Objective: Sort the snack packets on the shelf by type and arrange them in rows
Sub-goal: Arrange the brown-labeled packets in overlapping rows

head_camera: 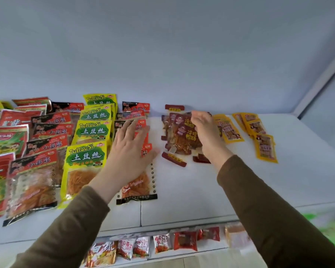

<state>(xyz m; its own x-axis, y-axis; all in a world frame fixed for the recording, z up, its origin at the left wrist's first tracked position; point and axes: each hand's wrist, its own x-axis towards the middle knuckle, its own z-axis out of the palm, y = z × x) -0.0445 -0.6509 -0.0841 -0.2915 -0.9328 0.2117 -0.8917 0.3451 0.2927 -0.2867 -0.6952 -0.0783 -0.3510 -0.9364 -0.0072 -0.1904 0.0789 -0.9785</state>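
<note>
— Nearest us, the lower shelf carries small mixed packets along its front edge. What do we have above?

— On the white shelf our left hand lies flat, fingers spread, on the black-and-red packets beside the yellow-green packets; it holds nothing. Further back, our right hand is curled over the dark red packets, seemingly pinching the top one (we cannot tell for sure).

— How will they handle?

— We judge them light, limp, slick film; take them by a sealed edge. The orange packets lie well apart, already in rows.
</note>
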